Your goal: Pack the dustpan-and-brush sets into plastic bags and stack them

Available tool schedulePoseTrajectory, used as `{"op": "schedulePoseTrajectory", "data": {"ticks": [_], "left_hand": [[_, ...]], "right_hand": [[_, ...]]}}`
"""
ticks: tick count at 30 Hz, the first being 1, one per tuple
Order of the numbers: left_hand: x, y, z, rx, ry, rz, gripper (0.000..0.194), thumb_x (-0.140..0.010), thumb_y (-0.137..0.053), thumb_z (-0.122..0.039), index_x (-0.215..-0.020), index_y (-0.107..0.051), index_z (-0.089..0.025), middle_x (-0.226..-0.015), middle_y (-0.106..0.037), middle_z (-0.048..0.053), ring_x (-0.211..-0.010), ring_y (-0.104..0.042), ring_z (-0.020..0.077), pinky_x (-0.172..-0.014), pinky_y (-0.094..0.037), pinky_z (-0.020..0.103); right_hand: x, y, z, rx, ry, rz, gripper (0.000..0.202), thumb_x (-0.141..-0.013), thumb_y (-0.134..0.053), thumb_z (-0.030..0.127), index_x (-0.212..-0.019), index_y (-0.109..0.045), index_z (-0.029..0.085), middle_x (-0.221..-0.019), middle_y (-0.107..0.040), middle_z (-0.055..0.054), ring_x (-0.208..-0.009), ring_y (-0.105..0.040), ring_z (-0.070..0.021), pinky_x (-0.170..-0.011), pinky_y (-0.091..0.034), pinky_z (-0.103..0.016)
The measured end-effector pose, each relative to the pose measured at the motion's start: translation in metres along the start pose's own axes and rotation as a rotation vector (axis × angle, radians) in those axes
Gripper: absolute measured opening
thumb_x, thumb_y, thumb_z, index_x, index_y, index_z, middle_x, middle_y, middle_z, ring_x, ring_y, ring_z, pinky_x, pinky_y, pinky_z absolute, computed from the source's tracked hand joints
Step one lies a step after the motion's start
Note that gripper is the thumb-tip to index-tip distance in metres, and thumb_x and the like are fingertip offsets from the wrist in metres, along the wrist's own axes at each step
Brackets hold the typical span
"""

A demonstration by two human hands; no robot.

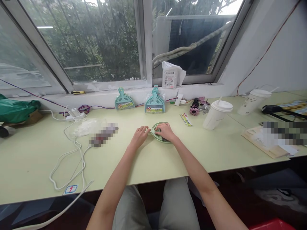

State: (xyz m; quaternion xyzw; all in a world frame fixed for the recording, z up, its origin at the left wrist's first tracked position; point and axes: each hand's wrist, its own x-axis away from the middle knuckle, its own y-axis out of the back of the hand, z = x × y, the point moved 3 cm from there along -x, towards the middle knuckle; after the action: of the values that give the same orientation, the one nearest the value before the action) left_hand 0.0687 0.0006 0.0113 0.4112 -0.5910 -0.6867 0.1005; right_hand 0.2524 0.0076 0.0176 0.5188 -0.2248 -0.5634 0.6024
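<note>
A small green dustpan [160, 139] lies on the table in front of me, its handle pointing left. My left hand [140, 135] is closed around the handle end. A green hand brush [156, 133] with dark bristles sits inside the pan. My right hand [166, 131] reaches over the pan with curled fingers pinching the brush; the palm hides part of both. A printed label card [185, 119] lies flat to the right, beyond my right hand.
Teal dustpan sets [154, 101] and another teal stack [124, 101] lean against the sill. At right stand a white cup [217, 115] and a second cup [254, 101]. White cables [82, 163] and a clear plastic bag [86, 127] lie at left. Papers [263, 142] are far right.
</note>
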Motion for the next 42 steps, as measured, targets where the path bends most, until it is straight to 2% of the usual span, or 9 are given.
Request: {"op": "schedulePoseTrajectory", "data": {"ticks": [9,15,20,26,29,31,33,36,42], "left_hand": [[-0.003,-0.021,-0.003,0.082,0.031,0.085,0.032,-0.085,-0.033,-0.004,-0.101,-0.059,-0.014,-0.098,-0.062,0.017,-0.096,-0.056,0.0273,-0.083,-0.039,0.039],[-0.002,-0.015,-0.002,0.1,0.048,0.082,0.029,-0.086,-0.035,-0.007,-0.097,-0.061,-0.016,-0.099,-0.062,0.016,-0.097,-0.056,0.0267,-0.087,-0.04,0.041],[-0.002,-0.004,0.008,0.522,0.433,-0.301,0.048,-0.085,-0.052,-0.032,-0.13,-0.043,-0.021,-0.135,-0.045,0.015,-0.128,-0.038,0.0283,-0.103,-0.031,0.046],[-0.009,-0.027,-0.006,1.403,0.674,0.037,0.052,-0.08,-0.057,-0.038,-0.127,-0.042,-0.021,-0.104,-0.064,0.009,-0.096,-0.061,0.0226,-0.085,-0.048,0.039],[-0.006,-0.027,0.005,1.443,0.808,-0.059,0.044,-0.073,-0.059,-0.027,-0.116,-0.048,-0.022,-0.092,-0.064,0.004,-0.081,-0.063,0.0179,-0.078,-0.05,0.035],[-0.002,-0.024,0.018,1.413,0.882,-0.133,0.037,-0.07,-0.057,-0.024,-0.107,-0.052,-0.021,-0.086,-0.063,0.002,-0.074,-0.062,0.0159,-0.073,-0.051,0.032],[0.001,-0.022,0.033,1.39,0.925,-0.187,0.034,-0.068,-0.056,-0.024,-0.102,-0.054,-0.021,-0.083,-0.063,0.001,-0.071,-0.061,0.0157,-0.067,-0.05,0.03],[0.004,-0.02,0.051,1.382,0.981,-0.261,0.034,-0.069,-0.055,-0.03,-0.102,-0.056,-0.021,-0.085,-0.063,0.003,-0.071,-0.061,0.0167,-0.063,-0.049,0.029],[0.008,-0.024,0.071,1.31,1.02,-0.342,0.037,-0.071,-0.055,-0.035,-0.105,-0.055,-0.023,-0.087,-0.063,0.003,-0.074,-0.06,0.0163,-0.061,-0.048,0.027]], "right_hand": [[-0.005,-0.006,0.002,-0.007,0.015,0.024,0.006,-0.077,-0.068,0.028,-0.08,-0.069,0.023,-0.096,-0.069,-0.003,-0.101,-0.055,-0.0215,-0.088,-0.033,-0.037],[-0.007,-0.008,0.001,0.013,0.006,0.021,0.006,-0.074,-0.068,0.027,-0.079,-0.068,0.024,-0.094,-0.07,-0.001,-0.1,-0.056,-0.0219,-0.087,-0.036,-0.035],[-0.006,-0.01,-0.001,-0.16,-0.224,-0.099,0.013,-0.072,-0.066,0.034,-0.08,-0.066,0.024,-0.087,-0.07,-0.001,-0.088,-0.061,-0.0193,-0.076,-0.043,-0.028],[-0.014,-0.009,0.006,-0.345,-0.249,-0.38,0.025,-0.084,-0.049,0.037,-0.099,-0.062,0.021,-0.105,-0.063,-0.007,-0.082,-0.061,-0.017,-0.08,-0.046,-0.03],[-0.012,0.005,-0.028,-0.239,-0.358,-0.514,0.038,-0.088,-0.041,0.031,-0.12,-0.051,0.016,-0.128,-0.048,-0.018,-0.104,-0.056,-0.022,-0.088,-0.044,-0.036],[-0.005,0.017,-0.066,-0.029,-0.532,-0.558,0.046,-0.088,-0.041,0.029,-0.131,-0.041,0.013,-0.142,-0.033,-0.022,-0.128,-0.037,-0.0302,-0.099,-0.034,-0.048],[0.003,0.022,-0.105,0.083,-0.713,-0.464,0.049,-0.089,-0.04,0.027,-0.135,-0.037,0.01,-0.146,-0.026,-0.024,-0.136,-0.022,-0.0349,-0.102,-0.023,-0.059],[0.005,0.017,-0.136,0.089,-0.706,-0.274,0.039,-0.09,-0.039,0.025,-0.125,-0.05,0.011,-0.136,-0.043,-0.022,-0.131,-0.032,-0.0338,-0.103,-0.014,-0.063],[-0.015,-0.009,-0.091,-0.077,-0.257,-0.11,0.024,-0.089,-0.046,0.028,-0.08,-0.066,0.019,-0.096,-0.067,-0.005,-0.094,-0.059,-0.019,-0.108,-0.007,-0.059]]}}
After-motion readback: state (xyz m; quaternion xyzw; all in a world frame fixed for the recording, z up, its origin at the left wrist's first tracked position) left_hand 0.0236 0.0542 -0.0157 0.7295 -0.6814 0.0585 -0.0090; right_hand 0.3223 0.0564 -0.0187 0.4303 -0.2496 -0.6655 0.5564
